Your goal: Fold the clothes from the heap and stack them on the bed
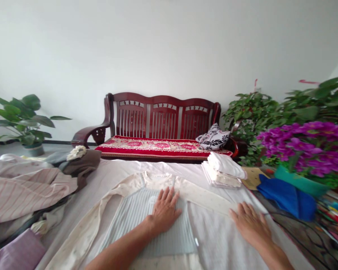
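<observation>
A long-sleeved top [132,217] lies spread out, its body pale blue and ribbed, its sleeves and neck cream. Flat on the chest of the top rests my left hand [165,210], fingers spread. My right hand [250,222] lies palm down with fingers apart at the cuff end of the sleeve stretched to the right, covering the cuff. The other sleeve runs down toward the lower left. A small white tag shows at the right side seam. The lower hem goes out of view at the bottom.
A white sheet [219,240] lies beneath. Left is a heap of crumpled clothes [30,191]; back right, a folded stack [224,172]. Beyond stands a wooden bench [163,112] with a cushion [214,138]. Blue cloth [287,197], purple flowers [307,146] and cables are on the right.
</observation>
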### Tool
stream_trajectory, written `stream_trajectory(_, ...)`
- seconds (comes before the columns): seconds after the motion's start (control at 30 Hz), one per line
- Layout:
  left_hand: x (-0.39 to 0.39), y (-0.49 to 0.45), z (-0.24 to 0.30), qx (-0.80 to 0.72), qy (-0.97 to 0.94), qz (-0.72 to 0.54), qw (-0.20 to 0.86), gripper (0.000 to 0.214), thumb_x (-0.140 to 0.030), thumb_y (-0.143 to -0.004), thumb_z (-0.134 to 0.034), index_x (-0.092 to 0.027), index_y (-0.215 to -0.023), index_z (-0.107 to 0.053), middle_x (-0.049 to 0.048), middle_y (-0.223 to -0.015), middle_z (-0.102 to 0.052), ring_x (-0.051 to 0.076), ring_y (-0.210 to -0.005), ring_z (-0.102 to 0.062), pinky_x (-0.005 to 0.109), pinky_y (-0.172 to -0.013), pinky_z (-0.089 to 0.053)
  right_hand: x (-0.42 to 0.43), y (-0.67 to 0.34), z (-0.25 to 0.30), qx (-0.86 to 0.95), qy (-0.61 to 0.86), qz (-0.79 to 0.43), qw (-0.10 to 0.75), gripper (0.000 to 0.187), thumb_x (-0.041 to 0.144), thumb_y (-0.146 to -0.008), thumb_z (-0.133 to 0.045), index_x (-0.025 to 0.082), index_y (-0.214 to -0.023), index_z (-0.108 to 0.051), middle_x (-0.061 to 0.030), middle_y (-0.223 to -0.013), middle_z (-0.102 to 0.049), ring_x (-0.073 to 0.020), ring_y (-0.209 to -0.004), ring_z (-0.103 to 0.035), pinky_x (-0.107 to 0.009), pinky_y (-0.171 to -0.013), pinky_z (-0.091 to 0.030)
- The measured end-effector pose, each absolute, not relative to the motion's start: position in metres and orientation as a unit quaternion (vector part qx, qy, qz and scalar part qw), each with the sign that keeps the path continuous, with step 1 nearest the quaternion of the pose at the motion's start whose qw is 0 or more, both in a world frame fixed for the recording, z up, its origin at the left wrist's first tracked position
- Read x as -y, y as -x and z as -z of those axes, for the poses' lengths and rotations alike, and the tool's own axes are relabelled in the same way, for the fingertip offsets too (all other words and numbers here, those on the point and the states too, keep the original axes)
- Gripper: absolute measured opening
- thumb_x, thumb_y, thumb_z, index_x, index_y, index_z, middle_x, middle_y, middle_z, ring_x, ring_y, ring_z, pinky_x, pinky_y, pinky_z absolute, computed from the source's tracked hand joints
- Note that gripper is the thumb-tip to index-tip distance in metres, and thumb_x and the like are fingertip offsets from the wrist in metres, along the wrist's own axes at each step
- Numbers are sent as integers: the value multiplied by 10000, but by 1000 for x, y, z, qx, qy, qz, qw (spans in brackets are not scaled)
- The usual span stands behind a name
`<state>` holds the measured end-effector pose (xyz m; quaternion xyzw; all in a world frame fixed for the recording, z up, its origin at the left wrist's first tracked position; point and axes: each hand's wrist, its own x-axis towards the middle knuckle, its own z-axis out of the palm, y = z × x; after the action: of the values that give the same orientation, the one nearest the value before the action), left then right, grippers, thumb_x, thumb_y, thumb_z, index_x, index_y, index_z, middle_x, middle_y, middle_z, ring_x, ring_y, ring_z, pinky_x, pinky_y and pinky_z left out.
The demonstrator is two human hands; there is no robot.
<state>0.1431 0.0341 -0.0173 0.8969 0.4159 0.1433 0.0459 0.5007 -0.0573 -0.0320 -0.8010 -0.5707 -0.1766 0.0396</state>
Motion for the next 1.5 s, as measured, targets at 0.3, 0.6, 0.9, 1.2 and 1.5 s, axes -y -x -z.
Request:
stream_trajectory(0.3, -13, -128, 6, -416, -896, -125, 88, 659, -513, -987, -398, -183, -1555, -343, 151, -1635, -266, 336, -1527, -173, 574, -1230, -162, -42, -335, -12, 786, 607, 90, 75, 498, 296, -1009, -287, 206, -1443, -514, -129, -1561, -432, -273, -1449, -364, -516, -1130, -358)
stream_trajectory(0.6, -18, -78, -8, -355, -892, -200, 196, 402, -335, -984, -453, -258, -1354, -591, 34, -1404, -619, 206, -1292, -564, 343, -1124, -408, -86, -299, 8, 794, 603, 31, 62, 578, 372, -1013, -287, 145, -1538, -371, -122, -1616, -324, -258, -1486, -300, -490, -1201, -248)
stream_trajectory(0.9, -33, 109, -44, -692, -690, -204, 52, 265, -196, -866, -510, -185, -1084, -661, 86, -1055, -697, 209, -975, -665, 301, -869, -480, -91, -304, 24, 796, 587, 63, 133, 539, 382, -994, -336, 191, -1480, -467, -102, -1566, -428, -259, -1438, -390, -497, -1173, -301)
stream_trajectory(1.2, -22, 170, -36, -725, -651, -183, 131, 125, -290, -800, -502, -212, -707, -533, -9, -701, -602, 176, -716, -586, 250, -649, -418, -92, -307, 24, 796, 579, 61, 168, 495, 384, -972, -382, 199, -1398, -553, -104, -1521, -492, -262, -1391, -454, -488, -1145, -348)
stream_trajectory(1.5, -69, 192, -120, -701, -676, -228, -11, 286, -434, -909, -433, -233, -900, -636, 0, -764, -666, 183, -718, -602, 244, -629, -357, -91, -307, 24, 798, 561, 55, 211, 462, 371, -953, -420, 210, -1348, -597, -120, -1467, -547, -262, -1352, -493, -477, -1127, -366)
